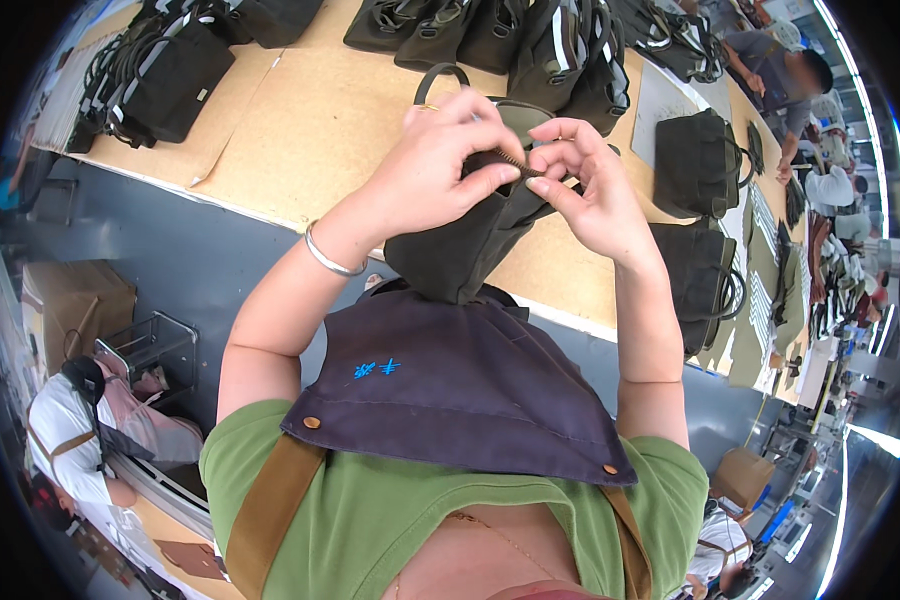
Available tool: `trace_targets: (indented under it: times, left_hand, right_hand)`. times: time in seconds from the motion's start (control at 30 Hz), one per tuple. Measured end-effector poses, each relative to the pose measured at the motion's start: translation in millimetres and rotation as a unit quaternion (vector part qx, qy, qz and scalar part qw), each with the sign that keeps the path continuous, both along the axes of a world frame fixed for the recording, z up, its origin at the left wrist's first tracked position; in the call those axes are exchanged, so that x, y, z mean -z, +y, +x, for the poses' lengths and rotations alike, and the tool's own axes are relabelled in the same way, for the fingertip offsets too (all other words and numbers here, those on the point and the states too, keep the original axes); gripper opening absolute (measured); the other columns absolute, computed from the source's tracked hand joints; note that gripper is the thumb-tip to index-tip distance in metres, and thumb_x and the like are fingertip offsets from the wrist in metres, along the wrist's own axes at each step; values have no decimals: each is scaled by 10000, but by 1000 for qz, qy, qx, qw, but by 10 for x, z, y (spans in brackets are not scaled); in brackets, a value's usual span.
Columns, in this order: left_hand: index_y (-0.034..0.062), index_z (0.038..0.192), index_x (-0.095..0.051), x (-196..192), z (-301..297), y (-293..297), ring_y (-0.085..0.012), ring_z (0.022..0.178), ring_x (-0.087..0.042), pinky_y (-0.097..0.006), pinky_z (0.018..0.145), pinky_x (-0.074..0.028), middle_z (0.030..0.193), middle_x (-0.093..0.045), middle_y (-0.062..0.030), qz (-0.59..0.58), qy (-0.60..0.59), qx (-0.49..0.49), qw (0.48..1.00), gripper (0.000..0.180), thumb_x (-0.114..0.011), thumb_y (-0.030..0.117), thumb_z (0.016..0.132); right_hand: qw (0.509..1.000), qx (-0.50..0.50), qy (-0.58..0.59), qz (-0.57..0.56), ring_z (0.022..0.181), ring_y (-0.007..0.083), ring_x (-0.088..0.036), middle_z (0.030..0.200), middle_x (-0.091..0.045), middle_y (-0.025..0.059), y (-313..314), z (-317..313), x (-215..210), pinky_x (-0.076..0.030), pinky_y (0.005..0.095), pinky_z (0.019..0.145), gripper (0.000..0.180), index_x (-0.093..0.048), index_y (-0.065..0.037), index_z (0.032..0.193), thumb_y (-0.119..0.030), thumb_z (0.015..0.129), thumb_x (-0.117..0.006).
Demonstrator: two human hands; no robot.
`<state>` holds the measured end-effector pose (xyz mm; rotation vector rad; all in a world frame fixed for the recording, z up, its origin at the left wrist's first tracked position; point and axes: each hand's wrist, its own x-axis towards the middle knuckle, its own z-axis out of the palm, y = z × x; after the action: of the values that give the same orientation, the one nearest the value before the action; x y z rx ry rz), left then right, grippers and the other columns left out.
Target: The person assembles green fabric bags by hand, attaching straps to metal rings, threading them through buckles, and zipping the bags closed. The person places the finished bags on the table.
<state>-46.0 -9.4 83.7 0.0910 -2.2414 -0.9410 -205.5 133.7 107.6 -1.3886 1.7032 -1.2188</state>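
Note:
A dark olive-black handbag stands tilted at the near edge of the table, against the front of my apron. Both my hands are at its top opening. My left hand is closed, thumb and fingers pinching the bag's zipper, whose teeth look brassy. From the other side my right hand pinches the same zipper close to the left fingertips, its other fingers curled. A looped handle rises behind my left hand. My fingers hide part of the opening, and I cannot make out a zipper pull.
The tan table holds several similar dark bags along its far side. More lie at the left and right. A person works at the far right. A cardboard box and a metal-framed cart are at the left.

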Motion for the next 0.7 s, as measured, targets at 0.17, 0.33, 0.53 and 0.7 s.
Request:
trace_targets:
  times: [0.17, 0.33, 0.53, 0.7]
  left_hand:
    - [129, 864, -693, 58, 173, 253, -179, 877, -569, -338, 752, -362, 778, -645, 2, -29, -44, -92, 994, 137, -771, 203, 779]
    - [123, 888, -695, 198, 60, 326, -186, 846, -567, -364, 800, -325, 787, -669, 26, 35, -45, -69, 996, 173, -763, 245, 787]
    - [103, 890, -713, 248, 54, 371, -151, 842, -568, -340, 830, -324, 774, -689, 16, 145, -75, -46, 986, 163, -772, 219, 791]
    - [106, 861, -705, 239, 62, 436, -146, 815, -566, -339, 847, -310, 747, -670, 11, 169, -72, -45, 982, 134, -765, 206, 795]
  right_hand:
    - [999, 42, -4, 18, 786, 85, -565, 879, -629, 4, 17, 1, -13, -462, 248, 709, 388, -522, -29, 1167, 38, 814, -668]
    - [999, 20, -23, 11, 848, 97, -561, 934, -613, 23, 42, 9, -34, -458, 246, 801, 356, -522, -23, 1147, 53, 824, -652]
    - [999, 17, -31, -7, 873, 107, -556, 944, -597, 27, 61, 31, -25, -447, 257, 836, 298, -515, -26, 1071, 84, 823, -638]
    - [998, 18, -52, -19, 865, 109, -555, 938, -586, 29, 85, 32, 12, -448, 259, 822, 285, -504, -31, 1026, 102, 814, -642]
